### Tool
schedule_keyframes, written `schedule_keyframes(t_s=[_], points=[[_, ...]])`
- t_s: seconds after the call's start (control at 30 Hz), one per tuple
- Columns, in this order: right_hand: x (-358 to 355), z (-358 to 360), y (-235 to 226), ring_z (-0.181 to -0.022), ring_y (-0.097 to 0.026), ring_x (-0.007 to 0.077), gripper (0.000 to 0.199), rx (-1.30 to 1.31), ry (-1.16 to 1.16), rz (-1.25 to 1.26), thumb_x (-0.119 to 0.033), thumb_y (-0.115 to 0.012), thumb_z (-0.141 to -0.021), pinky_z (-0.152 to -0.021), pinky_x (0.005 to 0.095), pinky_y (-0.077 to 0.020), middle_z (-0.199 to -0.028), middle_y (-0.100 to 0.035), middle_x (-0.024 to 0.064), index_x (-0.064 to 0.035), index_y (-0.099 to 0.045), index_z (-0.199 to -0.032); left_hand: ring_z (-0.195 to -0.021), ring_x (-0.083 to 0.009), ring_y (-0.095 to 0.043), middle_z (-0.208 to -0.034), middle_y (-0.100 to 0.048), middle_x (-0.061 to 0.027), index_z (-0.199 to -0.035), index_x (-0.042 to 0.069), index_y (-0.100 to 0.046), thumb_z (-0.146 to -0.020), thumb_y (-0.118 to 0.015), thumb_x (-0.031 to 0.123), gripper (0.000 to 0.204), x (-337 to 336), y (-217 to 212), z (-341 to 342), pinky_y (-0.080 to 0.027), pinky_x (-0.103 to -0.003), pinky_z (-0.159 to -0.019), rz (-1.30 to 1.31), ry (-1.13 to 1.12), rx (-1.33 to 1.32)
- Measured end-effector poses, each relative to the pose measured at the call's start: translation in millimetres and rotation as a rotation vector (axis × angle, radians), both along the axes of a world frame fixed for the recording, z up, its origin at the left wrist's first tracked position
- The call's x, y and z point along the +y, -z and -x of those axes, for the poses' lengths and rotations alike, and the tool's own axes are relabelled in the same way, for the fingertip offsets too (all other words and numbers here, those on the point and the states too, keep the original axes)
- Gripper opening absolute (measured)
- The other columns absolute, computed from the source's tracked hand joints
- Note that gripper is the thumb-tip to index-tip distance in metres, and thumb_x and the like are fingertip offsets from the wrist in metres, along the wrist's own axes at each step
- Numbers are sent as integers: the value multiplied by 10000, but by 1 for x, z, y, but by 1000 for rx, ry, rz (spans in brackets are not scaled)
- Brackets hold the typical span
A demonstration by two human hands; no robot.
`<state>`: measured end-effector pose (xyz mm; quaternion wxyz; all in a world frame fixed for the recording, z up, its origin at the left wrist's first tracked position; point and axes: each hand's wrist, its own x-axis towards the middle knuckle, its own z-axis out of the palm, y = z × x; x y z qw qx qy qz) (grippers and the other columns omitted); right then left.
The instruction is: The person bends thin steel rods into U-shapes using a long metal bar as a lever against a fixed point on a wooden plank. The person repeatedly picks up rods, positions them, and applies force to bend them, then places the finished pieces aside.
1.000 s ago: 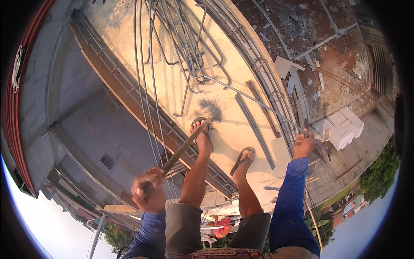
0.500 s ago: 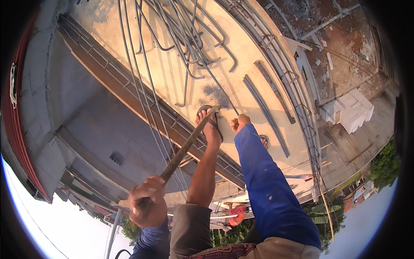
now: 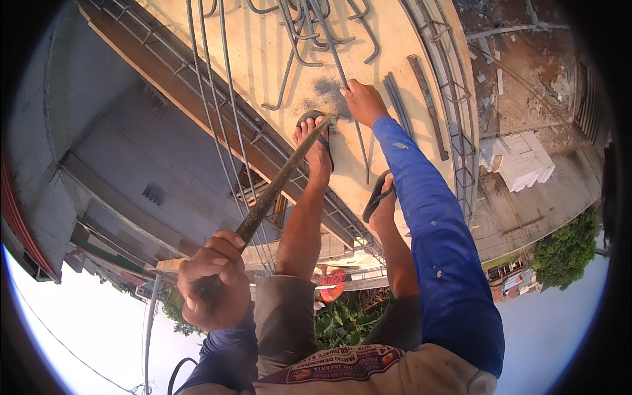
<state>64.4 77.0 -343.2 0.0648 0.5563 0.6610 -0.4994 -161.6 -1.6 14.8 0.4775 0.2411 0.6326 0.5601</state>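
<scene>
- Head view, the only one: person bends down over a pale slab (image 3: 276,59) laid with steel rods.
- Left hand (image 3: 212,280) is clenched around the near end of a long bar (image 3: 276,187), low and left in the scene, close to the body.
- Bar's long axis runs from near-left up to far-right; its far tip ends at the toes of the left foot (image 3: 316,141) in a sandal, next to a dark patch on the slab.
- Right hand (image 3: 364,102) is stretched far out, arm in a blue sleeve (image 3: 434,250) nearly straight, fingers down on a thin rod (image 3: 355,125) that lies on the slab.
- Grasp on that rod: fingers are curled at it, but I can't tell whether they pinch it or just press it.
- Thin rod runs roughly near-far, passing just right of the left foot; its near end stops close to the right foot (image 3: 382,201).
- Right hand is the nearer one to the bar tip: just beside it, to its right. Left hand is well apart, at the opposite end.
- More bent rods (image 3: 309,36) lie farther off on the slab; two flat bars (image 3: 411,99) lie right of the right hand.
</scene>
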Motion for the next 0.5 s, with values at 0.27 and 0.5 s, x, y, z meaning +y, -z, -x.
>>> schedule_keyframes(t_s=[0.27,0.5], points=[[-136,-69,15,-809,-592,495,223,-93,144,182,-218,-589,-946,-696,538,-448,-788,-613,282,-6,-523,-923,-627,-219,-464,-633,-517,-75,-921,-9,-604,-935,-522,466,482,-2,1,4,-368,-462,-804,20,9,-75],[-222,-88,28,-836,-607,489,192,-202,135,275,-195,-613,-930,-704,556,-459,-827,-638,277,-19,-535,-929,-603,-178,-437,-584,-470,-23,-921,53,-631,-962,-385,340,380,5,-4,4,-361,-438,-792,58,125,10]])
